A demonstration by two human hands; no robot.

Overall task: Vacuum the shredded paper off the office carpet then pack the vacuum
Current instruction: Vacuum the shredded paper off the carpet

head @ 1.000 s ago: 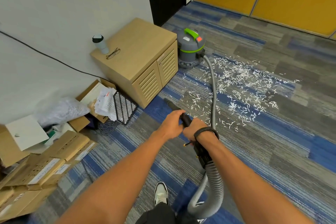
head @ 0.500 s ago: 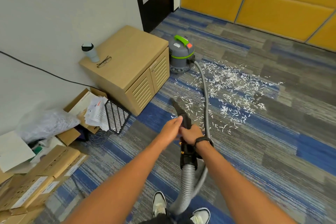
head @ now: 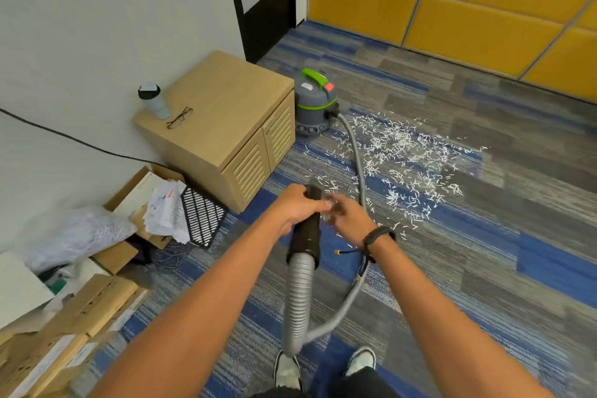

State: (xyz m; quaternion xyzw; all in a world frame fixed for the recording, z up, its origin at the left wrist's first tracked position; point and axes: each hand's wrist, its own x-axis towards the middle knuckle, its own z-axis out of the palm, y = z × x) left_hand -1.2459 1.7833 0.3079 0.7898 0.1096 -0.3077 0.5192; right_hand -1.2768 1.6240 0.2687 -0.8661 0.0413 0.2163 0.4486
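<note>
White shredded paper (head: 400, 155) lies scattered over the blue and grey carpet (head: 484, 268), right of a grey vacuum canister (head: 311, 107) with a green handle. A ribbed grey hose (head: 297, 300) loops from the canister round past my feet up to a black nozzle tube (head: 307, 236). My left hand (head: 295, 207) grips the tube near its front end. My right hand (head: 350, 218), motion-blurred and wearing a black wristband, is just right of the tube, its fingers pointing at the tube and holding nothing.
A wooden cabinet (head: 226, 113) beside the canister carries a bottle (head: 155, 102) and glasses (head: 179, 118). Cardboard boxes (head: 80, 333), papers and a black grille (head: 202, 216) crowd the left wall. A thin cable (head: 337, 253) lies on the carpet under my right wrist. Yellow panels (head: 484, 10) close the far side.
My right hand has let go of the nozzle tube and moved off to its right. My left hand keeps its grip, and the hose now hangs straighter toward my feet.
</note>
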